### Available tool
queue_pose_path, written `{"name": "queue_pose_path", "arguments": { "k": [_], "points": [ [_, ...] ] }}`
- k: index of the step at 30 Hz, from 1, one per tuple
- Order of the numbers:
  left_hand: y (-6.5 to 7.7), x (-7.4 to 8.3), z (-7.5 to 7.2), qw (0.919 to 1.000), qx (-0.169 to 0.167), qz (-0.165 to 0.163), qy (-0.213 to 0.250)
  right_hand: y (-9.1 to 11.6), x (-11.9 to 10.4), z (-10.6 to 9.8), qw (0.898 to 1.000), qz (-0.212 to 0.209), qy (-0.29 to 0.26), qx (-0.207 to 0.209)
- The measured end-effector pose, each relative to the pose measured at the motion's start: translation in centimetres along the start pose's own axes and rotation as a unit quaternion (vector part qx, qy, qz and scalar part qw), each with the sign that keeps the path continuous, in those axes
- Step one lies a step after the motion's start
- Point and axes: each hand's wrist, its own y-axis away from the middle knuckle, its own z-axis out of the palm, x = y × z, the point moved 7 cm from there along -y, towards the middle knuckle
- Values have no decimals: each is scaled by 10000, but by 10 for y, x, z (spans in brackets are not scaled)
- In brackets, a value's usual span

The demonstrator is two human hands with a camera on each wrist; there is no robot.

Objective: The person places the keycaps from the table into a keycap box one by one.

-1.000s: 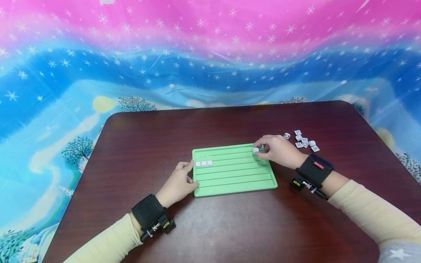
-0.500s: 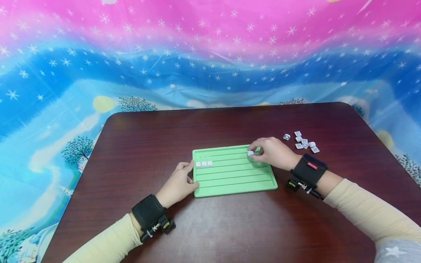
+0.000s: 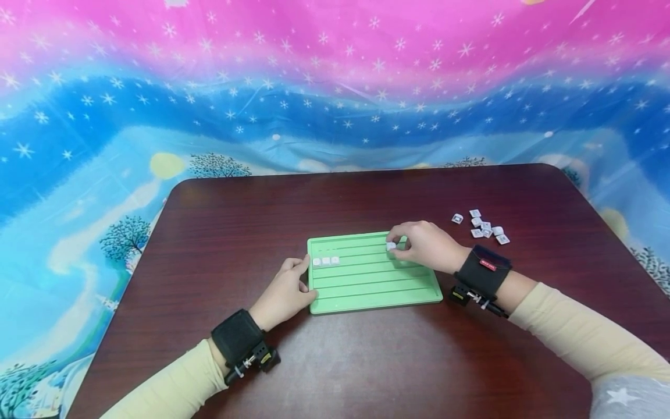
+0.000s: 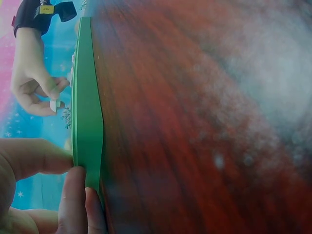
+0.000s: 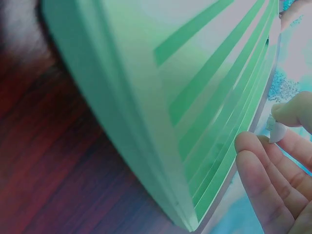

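Observation:
A green grooved board (image 3: 369, 286) lies on the table. My left hand (image 3: 283, 295) holds its left edge, with thumb and fingers against the rim, as the left wrist view shows up close. Between the thumb and fingertips of my right hand (image 3: 433, 247) is a small white keycap (image 3: 391, 247), held over the upper right part of the board. In the right wrist view this keycap (image 5: 278, 131) sits beside the thumb, above the board's grooves. A row of 3 white keycaps (image 3: 326, 261) sits in a groove at the board's left end.
Several loose white keycaps (image 3: 487, 227) lie scattered on the dark wooden table (image 3: 377, 361), right of the board and behind my right wrist. Some show their hollow undersides. A pink and blue snowflake cloth (image 3: 335, 87) hangs behind the table's far edge.
My right hand has moved left across the board with the keycap, from near its upper right corner. My left hand has kept its hold on the left edge.

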Motion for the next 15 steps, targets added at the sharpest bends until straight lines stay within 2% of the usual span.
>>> {"name": "queue_pose_path", "arguments": {
  "k": [8, 15],
  "points": [
    [-1, -1, 0, 10000, 16, 19, -29, -6, -10, 1, 9999, 84, 25, -67],
    [-1, 0, 0, 9999, 30, 38, -100, -9, -19, 4, 9999, -11, -14, -163]
  ]
}}
